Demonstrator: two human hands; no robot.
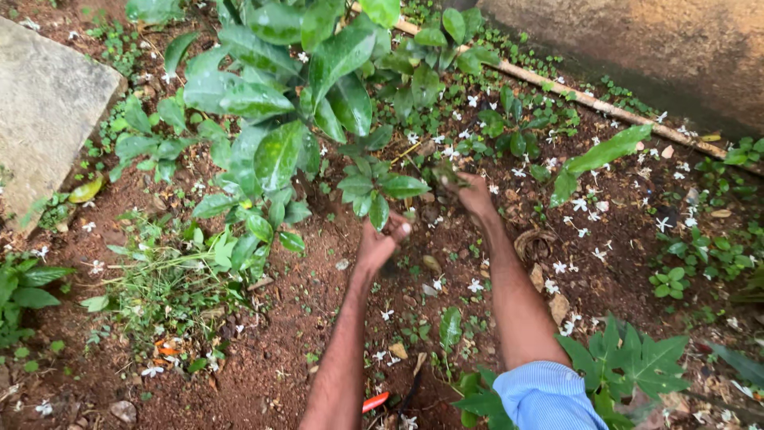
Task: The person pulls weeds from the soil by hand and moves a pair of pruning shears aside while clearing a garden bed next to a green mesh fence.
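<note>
Both of my arms reach forward over red-brown soil toward a small leafy plant (374, 188). My left hand (380, 241) is curled just below its lowest leaves, fingers closed; whether it grips a stem is hidden. My right hand (471, 193) is closed around a small dark clump of weed (442, 173) at the plant's right side. A larger shrub with broad glossy leaves (278, 103) rises right behind and to the left of the hands.
A flat stone slab (44, 111) lies at the far left. A long pale stick (589, 99) runs along a concrete wall (652, 48) at the back right. An orange-handled tool (376, 401) lies near my left elbow. White fallen flowers (578, 205) dot the soil.
</note>
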